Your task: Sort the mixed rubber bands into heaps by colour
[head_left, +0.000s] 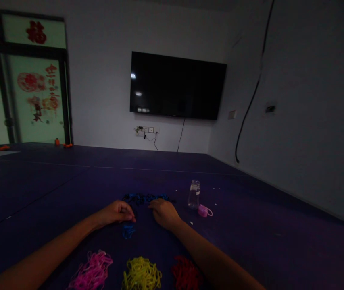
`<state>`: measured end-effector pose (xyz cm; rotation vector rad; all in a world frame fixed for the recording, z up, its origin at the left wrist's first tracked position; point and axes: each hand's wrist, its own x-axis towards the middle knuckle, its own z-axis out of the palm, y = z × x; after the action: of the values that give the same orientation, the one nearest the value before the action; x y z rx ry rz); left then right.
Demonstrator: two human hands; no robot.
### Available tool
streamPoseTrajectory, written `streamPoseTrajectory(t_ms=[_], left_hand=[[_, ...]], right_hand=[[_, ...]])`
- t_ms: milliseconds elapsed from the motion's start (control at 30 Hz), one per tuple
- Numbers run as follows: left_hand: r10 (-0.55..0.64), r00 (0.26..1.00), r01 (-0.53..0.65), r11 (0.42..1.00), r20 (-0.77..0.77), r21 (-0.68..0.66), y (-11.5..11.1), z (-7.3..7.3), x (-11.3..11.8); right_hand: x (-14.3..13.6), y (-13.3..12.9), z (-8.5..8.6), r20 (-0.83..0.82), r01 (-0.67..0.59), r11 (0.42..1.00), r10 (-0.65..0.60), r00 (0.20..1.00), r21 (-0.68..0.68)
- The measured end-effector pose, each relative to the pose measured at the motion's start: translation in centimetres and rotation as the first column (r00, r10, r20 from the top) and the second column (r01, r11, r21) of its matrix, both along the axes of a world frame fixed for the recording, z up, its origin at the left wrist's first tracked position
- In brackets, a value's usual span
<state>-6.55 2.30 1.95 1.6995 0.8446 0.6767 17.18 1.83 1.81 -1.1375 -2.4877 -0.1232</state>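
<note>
My left hand (pixel 119 212) is closed, thumb and fingers drawn together just above a small heap of blue bands (pixel 128 230). Whatever it may pinch is too small to see. At the right part of a long strip of mixed blue and black bands (pixel 141 198), my right hand (pixel 165 214) has its fingers bent together; their tips are partly hidden, and I cannot make out what they grip. Closer to me lie three heaps of thin looped bands: pink (pixel 92 270), yellow (pixel 142 274) and red (pixel 186 274), the red one beside my right forearm.
Right of my right hand stands a clear bottle (pixel 193 196), its pink cap (pixel 203 210) lying beside it. Small white scraps dot the purple surface (pixel 250 225). Orange items (pixel 67 145) lie at the far left. A black television (pixel 178 86) hangs on the wall.
</note>
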Motion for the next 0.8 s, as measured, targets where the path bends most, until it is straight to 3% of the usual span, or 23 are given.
streamPoseTrajectory(t_ms=[233,333,400,500,567,633,700,800], left_hand=[[0.032,0.997,-0.029,0.999,-0.073,0.036,-0.5,0.5,0.2],[0.167,0.985,-0.161,0.979,-0.035,0.127,-0.3,0.2,0.1],[0.314,0.949,-0.302,0.915,-0.003,0.266,0.1,-0.2,-0.1],[0.47,0.882,-0.405,0.722,0.032,0.56,1.0,-0.6,-0.5],[0.505,0.863,-0.352,0.581,0.014,0.734,1.5,-0.8,-0.7],[0.502,0.863,-0.226,0.481,-0.055,0.847,2.0,-0.9,-0.7],[0.488,0.861,-0.1,0.431,-0.139,0.897,2.5,-0.9,-0.6],[0.501,0.837,-0.023,0.438,-0.222,0.899,3.2,-1.0,-0.4]], right_hand=[[0.0,0.3,-0.3,0.005,0.002,1.0,-0.002,1.0,0.0],[0.0,0.4,-0.4,-0.005,0.0,1.0,0.0,1.0,0.003],[0.0,0.4,-0.4,-0.002,-0.006,1.0,0.006,1.0,0.014],[-0.1,0.5,-0.5,0.01,-0.013,0.999,0.013,1.0,0.035],[-0.2,0.5,-0.4,0.016,-0.007,0.999,0.006,1.0,0.047],[-0.2,0.5,-0.4,0.015,-0.001,0.998,0.0,1.0,0.055],[-0.3,0.5,-0.3,-0.001,0.002,0.999,-0.002,1.0,0.053],[-0.3,0.6,-0.3,-0.037,0.01,0.999,-0.008,0.999,0.038]])
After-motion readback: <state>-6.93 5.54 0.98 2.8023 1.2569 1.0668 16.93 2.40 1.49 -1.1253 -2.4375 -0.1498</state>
